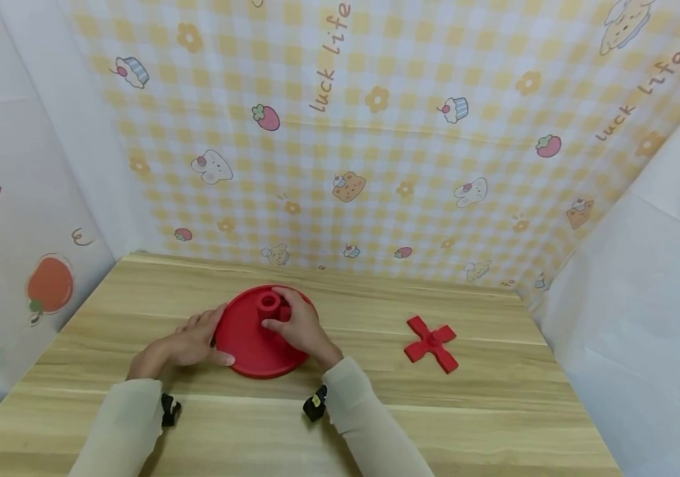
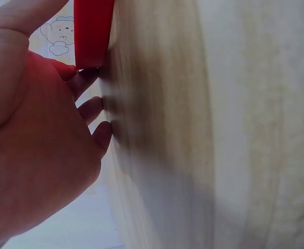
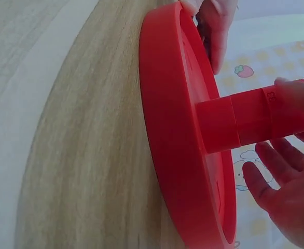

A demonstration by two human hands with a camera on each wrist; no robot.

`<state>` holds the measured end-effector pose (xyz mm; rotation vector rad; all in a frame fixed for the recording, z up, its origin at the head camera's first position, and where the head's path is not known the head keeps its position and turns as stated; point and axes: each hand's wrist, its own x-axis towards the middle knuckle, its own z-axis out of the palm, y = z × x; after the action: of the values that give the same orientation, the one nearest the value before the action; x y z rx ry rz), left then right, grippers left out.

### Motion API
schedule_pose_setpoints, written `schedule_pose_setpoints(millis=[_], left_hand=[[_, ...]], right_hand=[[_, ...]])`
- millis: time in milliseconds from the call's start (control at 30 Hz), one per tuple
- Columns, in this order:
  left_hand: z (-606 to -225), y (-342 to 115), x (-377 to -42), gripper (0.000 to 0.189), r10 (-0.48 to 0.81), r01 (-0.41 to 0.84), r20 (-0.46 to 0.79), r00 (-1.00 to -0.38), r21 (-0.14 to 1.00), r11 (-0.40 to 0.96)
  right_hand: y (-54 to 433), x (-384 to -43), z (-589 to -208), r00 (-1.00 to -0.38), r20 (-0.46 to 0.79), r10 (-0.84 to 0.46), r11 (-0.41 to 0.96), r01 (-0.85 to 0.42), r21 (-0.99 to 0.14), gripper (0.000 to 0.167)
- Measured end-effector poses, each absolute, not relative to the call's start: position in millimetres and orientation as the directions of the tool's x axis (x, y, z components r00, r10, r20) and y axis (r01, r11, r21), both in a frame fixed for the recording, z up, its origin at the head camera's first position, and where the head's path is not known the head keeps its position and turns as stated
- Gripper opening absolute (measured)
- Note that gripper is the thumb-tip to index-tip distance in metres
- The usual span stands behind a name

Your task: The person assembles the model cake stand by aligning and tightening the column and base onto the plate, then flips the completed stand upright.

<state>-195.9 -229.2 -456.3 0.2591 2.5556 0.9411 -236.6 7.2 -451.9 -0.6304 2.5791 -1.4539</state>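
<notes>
A red round dish-like base (image 1: 241, 344) with a raised rim lies flat on the wooden table. From its middle rises a red hollow post (image 3: 217, 124), with a red sleeve (image 3: 253, 116) at its upper end. My right hand (image 1: 303, 326) grips this sleeve between thumb and index finger, its other fingers (image 3: 287, 179) spread loosely beside it. At the base's left edge, my left hand (image 1: 192, 341) holds the rim, thumb toward the front and fingers along the far side. Its lower fingertips (image 2: 102, 135) rest at the tabletop in the left wrist view.
To the right lies a red cross-shaped piece (image 1: 432, 342) with four flat arms and a small central hub. A checked cloth (image 1: 376, 146) hangs behind the table (image 1: 495, 391), and white sheets (image 1: 644, 285) stand along both sides.
</notes>
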Motion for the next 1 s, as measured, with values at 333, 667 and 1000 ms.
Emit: schedule_pose_setpoints(millis=[333,667,1000], left_hand=[[-458.0,-228.4,-196.8,0.122,0.321,0.021,-0.328,-0.889,0.671,0.742],[-454.7,-230.6,-196.5,0.122,0.326,0.028,-0.339,-0.883,0.654,0.756],[-456.4,-232.8,-197.7,0.123,0.335,0.032,-0.34,-0.879,0.659,0.751]], right_hand=[[5.2,-232.0,-452.4,-0.918,0.109,-0.382,0.424,-0.279,-0.862,0.061],[0.0,-230.5,-454.1,-0.931,0.099,-0.35,0.474,-0.268,-0.839,0.06],[-2.7,-231.9,-453.3,-0.937,0.155,-0.314,0.509,-0.304,-0.805,0.045]])
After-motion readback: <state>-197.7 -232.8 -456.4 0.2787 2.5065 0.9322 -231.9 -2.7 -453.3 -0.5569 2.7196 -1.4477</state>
